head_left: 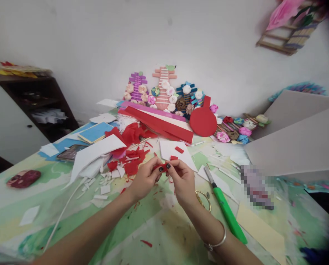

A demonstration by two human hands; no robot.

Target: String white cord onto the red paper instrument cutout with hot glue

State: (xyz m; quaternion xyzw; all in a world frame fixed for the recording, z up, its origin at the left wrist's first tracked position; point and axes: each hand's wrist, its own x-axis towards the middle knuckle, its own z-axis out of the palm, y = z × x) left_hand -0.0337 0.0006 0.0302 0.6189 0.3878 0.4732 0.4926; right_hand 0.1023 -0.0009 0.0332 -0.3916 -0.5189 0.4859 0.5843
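Observation:
Between the fingertips of both hands is a small red paper piece, partly hidden by the fingers. My left hand [146,177] pinches its left end, and my right hand [184,179] pinches the right end, thumbs almost meeting. Just beyond the fingers, two small red pieces [179,149] lie on a white sheet [190,162]. To the right of my right wrist rests a green-handled cutter [227,213] with its blade pointing away. Gold bangles [204,201] are beside that wrist. Crumpled red paper [132,162] and white scraps [105,189] lie left of the hands.
Long red strips [161,125] and a red paddle-shaped cutout [203,121] lie at the back, before stick crafts with paper flowers [164,88] against the wall. White foam sheets [95,154] and blue card [94,131] are on the left. A grey board [294,136] stands at right.

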